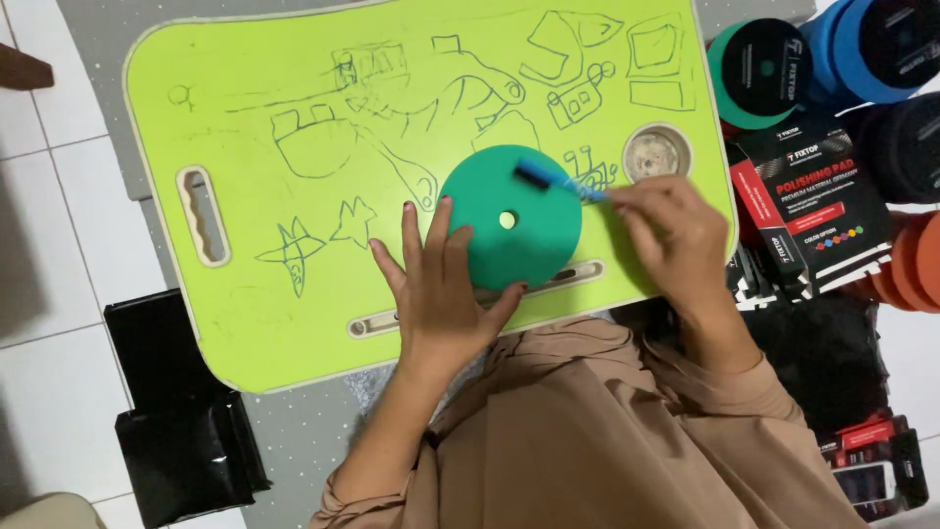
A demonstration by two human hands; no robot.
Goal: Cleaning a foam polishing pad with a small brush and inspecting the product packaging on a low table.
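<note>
Landmark: lime-green lap tray (245,323), covered in pen doodles, resting over the person's lap.

Containers: a round cup recess (656,153) sits in the tray near its far right corner; inside looks grey and smudged, nothing standing in it. A long slot (578,275) runs along the tray's near edge, partly hidden by the disc and left hand. An oval handle cut-out (203,216) lies at the tray's left end.

Packages: just right of the tray, a black carton (808,211) with a red band and a row of small coloured dots, lying tilted. Beyond it, off the tray's far right corner, foam pads stacked on their sides: one green (759,73), one blue (871,49), then orange ones (911,264) further right. Left of the tray, on white tiles, black plastic bags (176,411).

Green foam disc (509,220) with a small centre hole lies flat on the tray, right of middle, near the recess.

Left hand (441,284): spread flat, fingers splayed wide, fingertips and thumb pressing the disc's near-left edge.

Right hand (671,225): fingers pinched on a blue brush (558,181), whose head rests on the disc's upper right surface. Hand sits just right of the disc, below the recess.
</note>
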